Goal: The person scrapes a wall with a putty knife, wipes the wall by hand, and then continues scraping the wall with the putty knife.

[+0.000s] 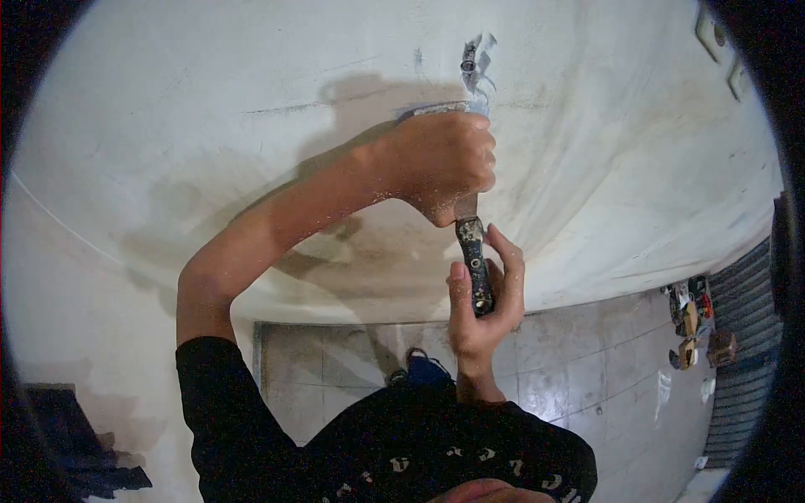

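My right hand (495, 306) is around the black, riveted handle of a putty knife (474, 260), thumb on one side and fingers on the other. Pale residue is stuck to the handle. The upper part of its blade disappears behind my left hand (449, 163), which is closed in a fist close to the wall (604, 168). Along the top of that fist shows a grey, plaster-smeared edge (440, 107); what it belongs to is hidden. Just above is a damaged patch (471, 67) with a dark hole and grey smears. Fine pale specks dot my left forearm.
Two wall plates (713, 33) are at the upper right. Below, a tiled floor (579, 352) meets the wall. Several small items (689, 323) and a brown box (722, 348) lie by a corrugated shutter (742, 335). A dark object (67, 436) is at the lower left.
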The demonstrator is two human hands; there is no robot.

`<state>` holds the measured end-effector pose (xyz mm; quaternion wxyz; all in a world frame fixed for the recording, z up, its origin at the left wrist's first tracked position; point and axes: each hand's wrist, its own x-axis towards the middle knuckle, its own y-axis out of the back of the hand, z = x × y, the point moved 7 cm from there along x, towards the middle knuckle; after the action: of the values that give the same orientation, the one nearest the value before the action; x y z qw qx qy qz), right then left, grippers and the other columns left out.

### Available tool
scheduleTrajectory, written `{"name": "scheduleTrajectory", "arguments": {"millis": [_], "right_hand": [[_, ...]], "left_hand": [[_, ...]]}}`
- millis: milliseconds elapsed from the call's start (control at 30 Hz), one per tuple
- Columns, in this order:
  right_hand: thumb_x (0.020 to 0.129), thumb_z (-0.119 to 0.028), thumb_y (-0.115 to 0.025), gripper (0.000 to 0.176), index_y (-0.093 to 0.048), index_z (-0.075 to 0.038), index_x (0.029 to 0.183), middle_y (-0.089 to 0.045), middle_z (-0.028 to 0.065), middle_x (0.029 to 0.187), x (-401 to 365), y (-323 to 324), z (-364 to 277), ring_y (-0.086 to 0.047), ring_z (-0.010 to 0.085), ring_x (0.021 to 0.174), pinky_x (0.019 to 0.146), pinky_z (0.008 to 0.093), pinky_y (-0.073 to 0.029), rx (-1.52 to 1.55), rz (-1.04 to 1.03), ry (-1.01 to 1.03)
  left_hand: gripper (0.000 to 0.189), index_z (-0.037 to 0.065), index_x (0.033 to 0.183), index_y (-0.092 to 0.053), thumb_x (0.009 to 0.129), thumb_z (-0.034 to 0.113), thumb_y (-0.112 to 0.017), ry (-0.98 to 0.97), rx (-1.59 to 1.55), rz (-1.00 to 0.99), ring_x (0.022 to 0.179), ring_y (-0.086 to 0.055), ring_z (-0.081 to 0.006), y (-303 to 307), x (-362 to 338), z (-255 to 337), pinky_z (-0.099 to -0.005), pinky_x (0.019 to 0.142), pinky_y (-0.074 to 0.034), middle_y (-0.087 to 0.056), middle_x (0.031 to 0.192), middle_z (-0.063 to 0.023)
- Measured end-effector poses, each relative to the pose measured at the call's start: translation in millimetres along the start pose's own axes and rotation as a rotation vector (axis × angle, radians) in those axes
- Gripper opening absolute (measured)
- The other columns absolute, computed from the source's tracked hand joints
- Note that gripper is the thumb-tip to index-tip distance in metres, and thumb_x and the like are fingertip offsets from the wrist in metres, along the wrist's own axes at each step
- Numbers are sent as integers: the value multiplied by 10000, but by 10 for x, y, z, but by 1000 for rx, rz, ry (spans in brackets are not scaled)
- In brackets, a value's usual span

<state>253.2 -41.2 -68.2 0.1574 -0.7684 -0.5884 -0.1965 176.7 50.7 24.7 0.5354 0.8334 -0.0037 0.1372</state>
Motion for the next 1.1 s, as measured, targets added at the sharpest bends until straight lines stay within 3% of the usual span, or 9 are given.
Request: {"name": "scheduleTrajectory", "arguments": {"millis": [67, 133, 200, 400, 600, 700, 900, 1000, 1100], "right_hand": [[802, -74, -684, 498, -511, 52, 1251, -563, 190, 1127, 61, -27, -49, -617, 193, 856, 736, 287, -497, 50, -31, 99], [822, -80, -650, 532, -471, 91, 1293, -533, 184, 1210, 91, -61, -196, -600, 252, 1024, 923, 349, -456, -17, -141, 296], [828, -57, -642, 557, -439, 85, 1327, -489, 193, 1275, 82, -122, -109, -606, 254, 1019, 890, 348, -481, 31, -219, 248], [798, 9, -666, 668, -368, 39, 1395, -362, 253, 1395, 214, -319, 117, -640, 285, 1009, 726, 305, -561, 248, -88, 183], [787, 36, -668, 679, -369, 35, 1396, -391, 269, 1394, 11, -303, 117, -645, 296, 1004, 684, 284, -571, 160, -144, 299], [778, 33, -678, 617, -441, 51, 1348, -475, 278, 1331, 39, -305, 137, -633, 322, 1043, 782, 326, -557, 190, -30, 207], [779, 28, -677, 471, -554, 81, 1230, -568, 280, 1235, 28, -270, 45, -586, 351, 1137, 971, 388, -455, -82, 26, 289], [790, 31, -663, 441, -564, 81, 1217, -569, 275, 1238, 66, -215, -87, -586, 345, 1140, 958, 386, -466, -2, 37, 235], [836, 40, -609, 390, -562, 77, 1221, -577, 262, 1221, 43, -226, -247, -582, 316, 1128, 946, 380, -466, -37, 34, 339]], "left_hand": [[270, 125, 594, -543, 424, 262, -703, -55, -55, 35, 692, -541, -224, -64, -21, 42, -343, 682, -434, -528, 653, -22], [294, 124, 606, -542, 417, 272, -711, -98, -16, 40, 697, -538, -220, -4, -28, -55, -343, 687, -432, -525, 665, -19], [318, 124, 616, -538, 410, 281, -723, -148, -7, -13, 700, -535, -215, -37, -54, 6, -343, 693, -430, -522, 675, -15], [351, 118, 613, -527, 413, 317, -736, -164, 93, -35, 703, -526, -209, -147, -43, -78, -335, 686, -425, -517, 689, -15], [313, 113, 619, -522, 446, 291, -712, -134, -2, -32, 692, -519, -212, -109, -100, -58, -334, 675, -423, -508, 692, -26], [300, 111, 620, -523, 454, 276, -710, -125, 11, -29, 690, -518, -214, -120, -105, -25, -331, 680, -421, -504, 685, -28], [294, 116, 632, -540, 440, 255, -715, -102, -23, -66, 707, -527, -213, -197, -136, 1, -332, 699, -421, -517, 683, -26], [287, 123, 638, -553, 437, 249, -713, -98, -58, -61, 715, -532, -210, -57, -82, -30, -333, 706, -424, -524, 684, -20], [284, 129, 640, -560, 434, 248, -715, -90, -37, -71, 718, -535, -209, -60, -86, -23, -334, 708, -426, -530, 686, -15]]}}
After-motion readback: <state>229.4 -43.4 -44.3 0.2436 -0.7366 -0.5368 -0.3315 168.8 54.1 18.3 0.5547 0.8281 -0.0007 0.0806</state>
